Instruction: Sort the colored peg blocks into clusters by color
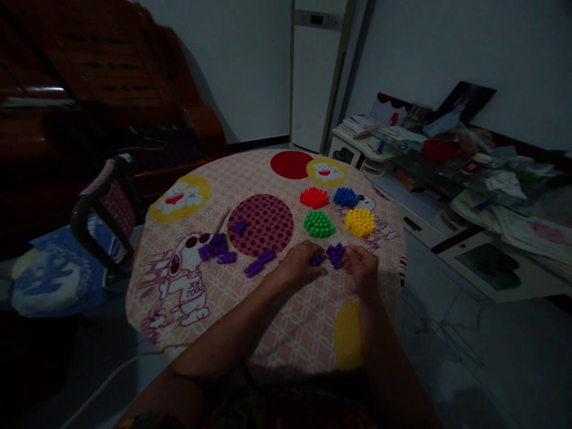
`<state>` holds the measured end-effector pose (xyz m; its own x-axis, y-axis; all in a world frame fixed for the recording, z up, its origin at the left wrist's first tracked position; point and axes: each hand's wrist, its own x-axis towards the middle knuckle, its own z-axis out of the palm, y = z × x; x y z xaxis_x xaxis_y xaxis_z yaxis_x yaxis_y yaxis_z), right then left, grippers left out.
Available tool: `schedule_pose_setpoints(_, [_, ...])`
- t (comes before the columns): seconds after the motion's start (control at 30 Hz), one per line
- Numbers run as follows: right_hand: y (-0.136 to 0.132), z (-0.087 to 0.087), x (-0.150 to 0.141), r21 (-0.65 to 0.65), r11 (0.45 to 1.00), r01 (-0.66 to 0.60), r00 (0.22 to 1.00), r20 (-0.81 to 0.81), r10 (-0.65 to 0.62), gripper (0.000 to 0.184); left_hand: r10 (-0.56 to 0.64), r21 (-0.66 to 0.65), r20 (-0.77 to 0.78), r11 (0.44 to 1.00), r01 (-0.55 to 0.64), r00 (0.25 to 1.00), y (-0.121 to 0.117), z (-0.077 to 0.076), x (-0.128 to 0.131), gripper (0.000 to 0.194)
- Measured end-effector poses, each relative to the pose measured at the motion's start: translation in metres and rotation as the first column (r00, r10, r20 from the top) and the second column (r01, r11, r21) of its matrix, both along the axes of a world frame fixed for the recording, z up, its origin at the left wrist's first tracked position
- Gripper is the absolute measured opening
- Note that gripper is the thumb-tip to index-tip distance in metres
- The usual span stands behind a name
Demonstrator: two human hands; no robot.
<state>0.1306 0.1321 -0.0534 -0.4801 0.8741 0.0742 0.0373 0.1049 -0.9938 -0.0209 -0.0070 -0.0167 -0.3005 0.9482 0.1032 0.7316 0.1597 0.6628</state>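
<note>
Small purple pegs with rounded tops stand bunched in a purple cluster (335, 255) near the front right of the round table. My left hand (300, 263) curves around a few more purple pegs (317, 259) just left of that bunch, thumb and fingers on either side of them. Against the cluster's right side is my right hand (361, 265), its fingers curled in; whatever they pinch is hidden. Further left lie loose purple pegs (260, 262) on their sides, with another purple group (217, 247) beyond and one purple piece (239, 227) on the dark checked circle.
Behind my hands stand tight groups of red pegs (314, 197), blue pegs (346, 196), green pegs (319, 224) and yellow pegs (360, 221). A patterned tablecloth (295, 322) covers the table. A chair (107, 214) is at the left, a cluttered cabinet (487, 256) at the right.
</note>
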Motion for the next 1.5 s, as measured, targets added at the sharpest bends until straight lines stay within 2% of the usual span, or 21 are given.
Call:
schedule_pose_setpoints(0.17, [-0.001,0.001,0.0,-0.016,1.0,-0.001,1.0,-0.006,0.001,0.036,-0.062,-0.041,-0.014,0.997,0.061,0.998,0.0,0.001,-0.009,0.035])
schedule_pose_setpoints(0.43, [-0.001,0.0,0.001,-0.006,1.0,-0.007,1.0,0.003,0.007,0.036,0.093,-0.045,-0.002,0.995,-0.093,0.996,0.009,-0.004,0.006,0.019])
schedule_pose_setpoints(0.53, [-0.001,0.0,0.001,-0.014,1.0,-0.005,1.0,0.001,0.005,0.035,0.113,-0.065,0.0,0.991,-0.113,0.994,0.008,-0.002,0.011,0.013])
schedule_pose_setpoints(0.63, [-0.001,0.0,0.001,-0.018,1.0,-0.003,1.0,-0.009,0.003,0.036,0.124,-0.05,-0.008,0.991,-0.124,0.992,0.006,0.002,0.011,0.014])
schedule_pose_setpoints(0.8, [-0.001,-0.001,0.001,0.008,1.0,-0.015,1.0,-0.001,0.015,0.036,0.24,0.002,0.028,0.971,-0.24,0.97,0.004,0.002,0.014,0.024])
schedule_pose_setpoints(0.97, [-0.001,0.0,0.001,-0.008,1.0,-0.017,1.0,0.0,0.017,0.037,0.147,-0.051,0.07,0.988,-0.144,0.987,0.006,-0.002,0.02,0.036])
schedule_pose_setpoints(1.13, [-0.001,0.001,0.001,-0.003,1.0,-0.019,1.0,0.001,0.019,0.036,0.118,-0.066,0.087,0.991,-0.112,0.989,0.009,-0.004,0.018,0.043])
schedule_pose_setpoints(1.27, [-0.002,0.002,0.0,-0.018,1.0,-0.011,1.0,0.001,0.011,0.036,0.133,-0.088,0.11,0.988,-0.124,0.985,0.009,-0.006,0.016,0.047])
schedule_pose_setpoints(1.5, [0.001,-0.002,0.0,0.001,1.0,-0.02,1.0,0.01,0.02,0.04,0.246,-0.127,0.094,0.964,-0.234,0.965,0.015,-0.003,0.024,0.045])
